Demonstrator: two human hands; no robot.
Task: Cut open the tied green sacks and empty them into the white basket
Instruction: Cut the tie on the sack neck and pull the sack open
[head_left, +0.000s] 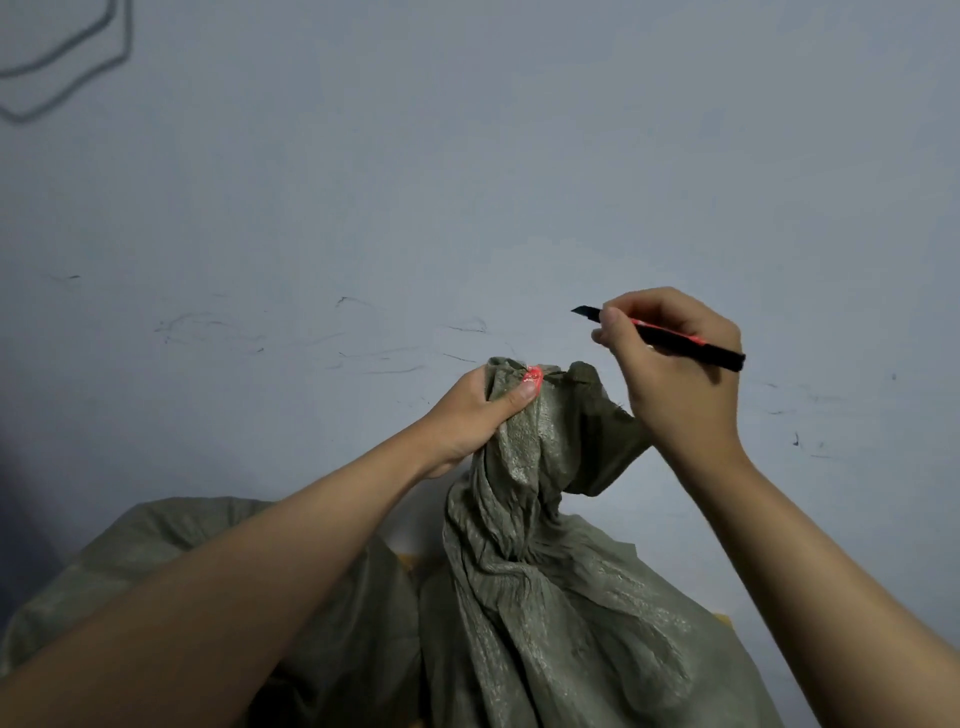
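Now, head view: left hand (470, 410) gripping gathered neck of green sack (550, 597), thumb just below red tie (534, 375), prob. to hold knot up & taut for blade. Right hand (670, 364) curled round red-black utility knife (670, 338), blade out, pointing left, near tie but not touching. Second green sack (156, 551) slumped at left, behind forearm. White basket not in shot.

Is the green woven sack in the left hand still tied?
Tied: the green woven sack has its neck bunched under a red tie, gripped by the left hand.
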